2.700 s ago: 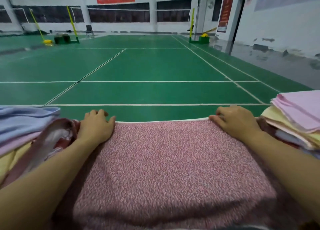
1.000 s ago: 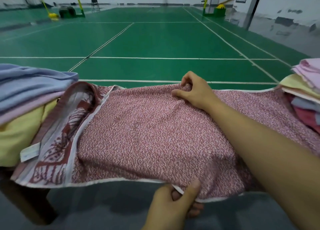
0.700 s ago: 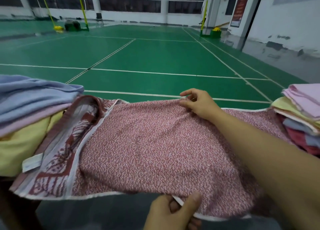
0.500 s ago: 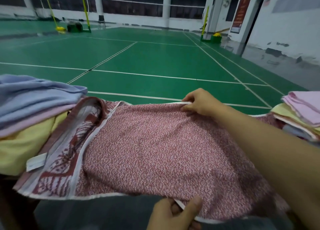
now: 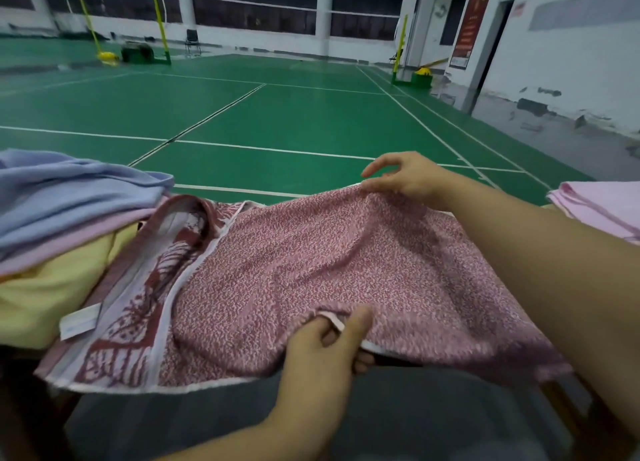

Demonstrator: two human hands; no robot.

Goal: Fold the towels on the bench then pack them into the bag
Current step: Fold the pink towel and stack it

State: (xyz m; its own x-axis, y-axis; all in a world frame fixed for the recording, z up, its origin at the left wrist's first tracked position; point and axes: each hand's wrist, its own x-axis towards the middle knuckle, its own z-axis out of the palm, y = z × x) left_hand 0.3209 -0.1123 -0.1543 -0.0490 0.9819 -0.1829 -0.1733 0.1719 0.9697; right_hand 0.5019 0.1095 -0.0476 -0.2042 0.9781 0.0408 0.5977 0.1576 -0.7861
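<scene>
Red-and-white speckled terry towel spread across desk, centre of frame, bordered end lower left. Left hand, lower centre: grip pinches near white hem between thumb and fingers; hem now lifted higher than half second ago, fold bulging above thumb. Right hand, upper centre right: thumb on far edge, fingers now loosened and raised off cloth, earlier curled tight on it. Stack of blue, pink, yellow folded towels at left edge. Pink folded towel at right edge. Green court floor beyond.
</scene>
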